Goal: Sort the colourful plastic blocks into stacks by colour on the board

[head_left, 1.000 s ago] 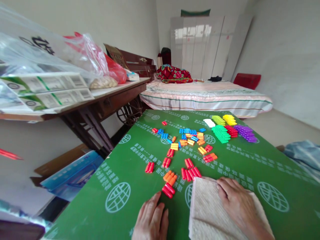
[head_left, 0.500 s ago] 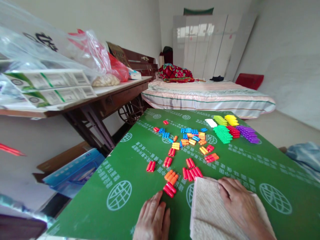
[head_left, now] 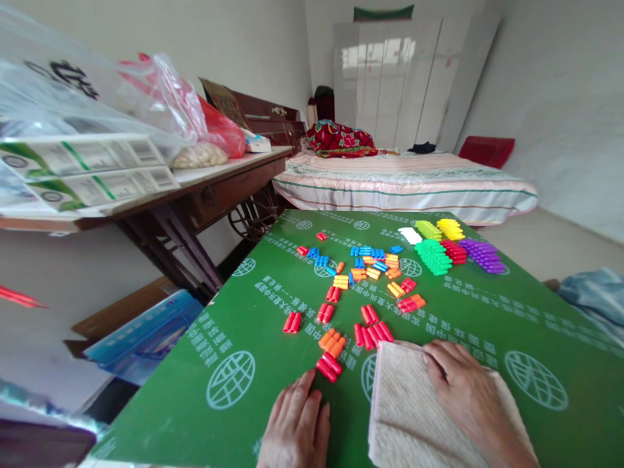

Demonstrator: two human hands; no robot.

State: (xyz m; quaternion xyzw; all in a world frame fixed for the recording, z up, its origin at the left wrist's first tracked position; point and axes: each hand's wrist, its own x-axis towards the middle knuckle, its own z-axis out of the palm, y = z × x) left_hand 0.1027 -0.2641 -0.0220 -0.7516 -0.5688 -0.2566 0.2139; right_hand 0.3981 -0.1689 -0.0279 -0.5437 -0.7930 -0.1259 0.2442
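Note:
My left hand [head_left: 295, 422] lies on the green board [head_left: 170, 416] near its front edge, palm down and fingers stretched out. Its index fingertip is at the edge of a red ribbed plastic piece [head_left: 329, 368]; whether they touch I cannot tell. Just beyond sits an orange piece [head_left: 332, 342]. My right hand [head_left: 468, 390] rests flat on a folded beige cloth [head_left: 404, 403], fingers extended. A cluster of red pieces [head_left: 373, 334] lies against the cloth's far left corner. Farther back are scattered blue pieces [head_left: 322, 260] and orange pieces [head_left: 358, 274].
Spiky plastic blocks in green [head_left: 433, 257], purple [head_left: 481, 256], yellow [head_left: 449, 229], red and white stand at the far right of the board. A side table [head_left: 244, 164] with bags and boxes [head_left: 97, 169] is on the left. Behind the board is a bed [head_left: 400, 179].
The view has shifted very slightly. Both hands, the cloth and the plastic pieces keep their places on the board.

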